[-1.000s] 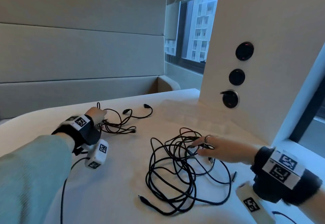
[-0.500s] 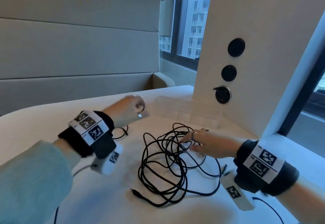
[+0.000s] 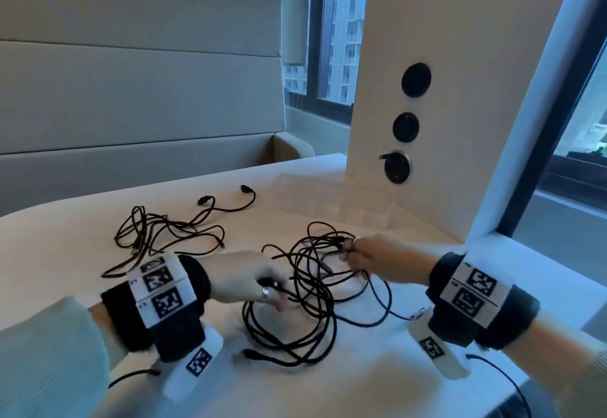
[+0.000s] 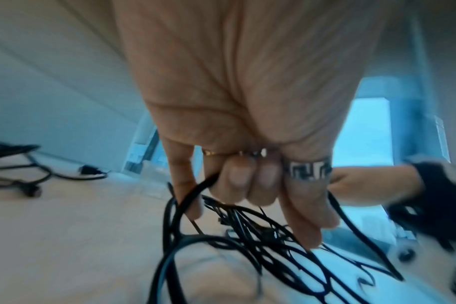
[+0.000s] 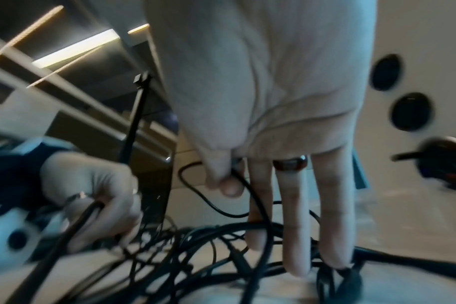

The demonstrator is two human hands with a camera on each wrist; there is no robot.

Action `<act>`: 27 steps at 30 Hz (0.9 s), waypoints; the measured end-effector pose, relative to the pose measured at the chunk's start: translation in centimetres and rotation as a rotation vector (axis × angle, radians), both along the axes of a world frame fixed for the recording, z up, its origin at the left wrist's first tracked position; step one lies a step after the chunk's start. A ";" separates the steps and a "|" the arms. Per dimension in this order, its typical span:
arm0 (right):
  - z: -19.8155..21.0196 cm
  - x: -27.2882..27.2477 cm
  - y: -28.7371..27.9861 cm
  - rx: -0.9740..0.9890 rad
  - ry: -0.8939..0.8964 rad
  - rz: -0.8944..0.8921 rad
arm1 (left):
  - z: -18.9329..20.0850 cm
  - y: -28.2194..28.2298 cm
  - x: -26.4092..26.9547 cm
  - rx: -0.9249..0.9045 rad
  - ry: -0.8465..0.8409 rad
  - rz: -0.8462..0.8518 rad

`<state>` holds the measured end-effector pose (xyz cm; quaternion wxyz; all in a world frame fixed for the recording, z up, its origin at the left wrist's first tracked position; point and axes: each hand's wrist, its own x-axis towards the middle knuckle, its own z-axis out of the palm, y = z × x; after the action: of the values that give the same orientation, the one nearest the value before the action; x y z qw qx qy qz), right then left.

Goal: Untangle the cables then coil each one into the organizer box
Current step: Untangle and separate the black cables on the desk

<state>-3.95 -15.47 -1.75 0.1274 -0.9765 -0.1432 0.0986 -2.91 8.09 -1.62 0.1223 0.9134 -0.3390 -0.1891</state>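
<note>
while the big tangle (image 3: 305, 296) lies slack on the table (image 3: 345, 391) between the two wrists, each hand has taken a different strand of it, which looks like a way to pull the knot open from two sides. the left hand (image 3: 246, 281) has its fingers curled round one thick black cable (image 4: 195, 191), and that cable runs down from the grip into the loops just below. the right hand (image 3: 377, 255) pinches a thinner strand (image 5: 237, 176) between thumb and forefinger at the far side of the heap, its other fingers (image 5: 294, 226) reaching straight down among the loops, probably to keep them pinned. the tangle is all black cord, many overlapping loops with a plug end (image 3: 249, 353) sticking out on the near side of the left grip. a second, smaller bunch (image 3: 164, 237) lies apart, beyond the left wrist, touched by neither hand. a clear box (image 3: 331, 207), likely the organizer, stands beyond the right grip; it is hard to make out, and no cable is in it, so the coiling has not begun
</note>
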 end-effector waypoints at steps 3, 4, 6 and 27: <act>0.5 0.8 -2.6 0.428 -0.038 -0.225 | 0.5 1.1 0.7 -0.314 0.070 0.070; 0.8 1.0 -3.6 0.570 -0.053 -0.291 | 0.6 1.6 1.2 -0.415 0.028 0.110; 1.6 0.9 -5.3 0.829 -0.105 -0.401 | 0.8 2.4 1.7 -0.581 -0.026 0.196; 6.4 -3.6 -3.6 1.513 -0.148 -0.015 | 2.4 -6.8 1.4 -0.296 -0.077 0.148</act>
<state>-7.58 -19.10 4.64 0.7530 -0.6279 -0.1733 -0.0929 -1.50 1.25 0.81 0.2558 0.9145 -0.2995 -0.0924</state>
